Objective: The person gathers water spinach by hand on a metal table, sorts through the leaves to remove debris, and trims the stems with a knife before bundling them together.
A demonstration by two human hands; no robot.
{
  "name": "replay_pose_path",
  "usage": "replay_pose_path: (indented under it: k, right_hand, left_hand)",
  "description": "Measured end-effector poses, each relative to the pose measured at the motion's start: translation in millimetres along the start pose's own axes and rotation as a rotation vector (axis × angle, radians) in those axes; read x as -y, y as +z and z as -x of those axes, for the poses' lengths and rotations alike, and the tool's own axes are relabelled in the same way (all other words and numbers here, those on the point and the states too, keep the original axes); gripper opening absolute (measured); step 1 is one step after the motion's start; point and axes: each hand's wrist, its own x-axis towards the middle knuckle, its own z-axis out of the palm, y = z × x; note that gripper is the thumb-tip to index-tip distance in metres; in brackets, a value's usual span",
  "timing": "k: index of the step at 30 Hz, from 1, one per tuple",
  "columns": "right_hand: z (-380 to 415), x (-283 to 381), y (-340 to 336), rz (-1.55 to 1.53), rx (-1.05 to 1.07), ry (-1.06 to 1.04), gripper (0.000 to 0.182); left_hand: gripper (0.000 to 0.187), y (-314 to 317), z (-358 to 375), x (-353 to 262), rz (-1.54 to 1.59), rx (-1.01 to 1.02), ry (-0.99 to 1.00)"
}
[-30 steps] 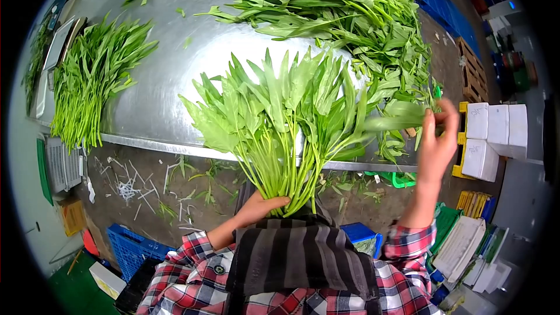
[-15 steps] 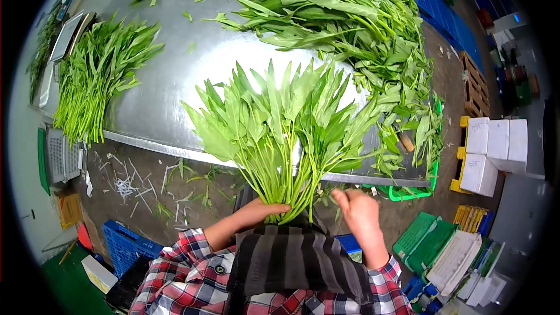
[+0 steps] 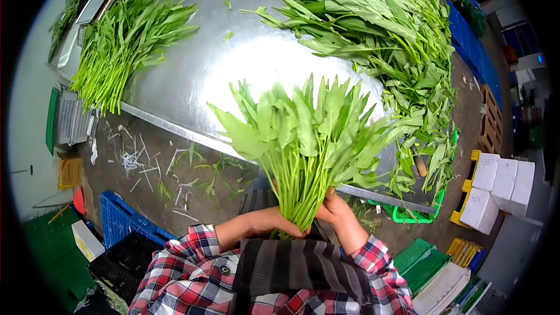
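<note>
Greens bunch [image 3: 302,151] between both hands, leaves fanning beyond fingers. Left hand [image 3: 269,221] clamped around lower stems; right hand [image 3: 340,216] against stems just right of left fingers, cannot tell whether clamped. Greens pile [image 3: 391,29] ahead-right of fingers, on metal table [image 3: 169,84].

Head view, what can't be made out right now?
In the head view:
Left hand and right hand: most fingers, hidden by the bunch.
Pile: far end, cut off by the top edge.
White boxes: writing, too small to read.
</note>
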Motion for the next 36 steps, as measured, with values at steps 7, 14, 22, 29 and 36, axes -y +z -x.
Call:
replay_pose_path:
  k: [7, 14, 22, 29, 36]
  right_hand:
    - [-20.0, 42.5, 32.3, -0.141, -0.03, -0.135, 0.055]
    - [4.0, 63.3, 86.6, 0.489, -0.568, -0.463, 0.032]
    - [31.8, 103.5, 50.8, 1.204, -0.666, -0.124, 0.057]
    - [39.5, 48.7, 57.1, 1.697, -0.27, -0.75, 0.059]
    - [21.3, 20.0, 37.2, 1.612, -0.126, -0.606, 0.052]
  left_hand:
    - [0.055, 2.8, 18.9, -42.3, -0.513, -0.229, 0.017]
    - [0.08, 47.1, 3.1, -46.3, -0.921, -0.563, 0.562]
    - [0.026, 2.2, -42.6, -4.3, 0.664, -0.132, 0.172]
    - [0.037, 8.7, -34.3, -13.1, 0.762, -0.272, 0.097]
    - [0.049, 13.3, -24.0, -25.1, 0.785, -0.093, 0.008]
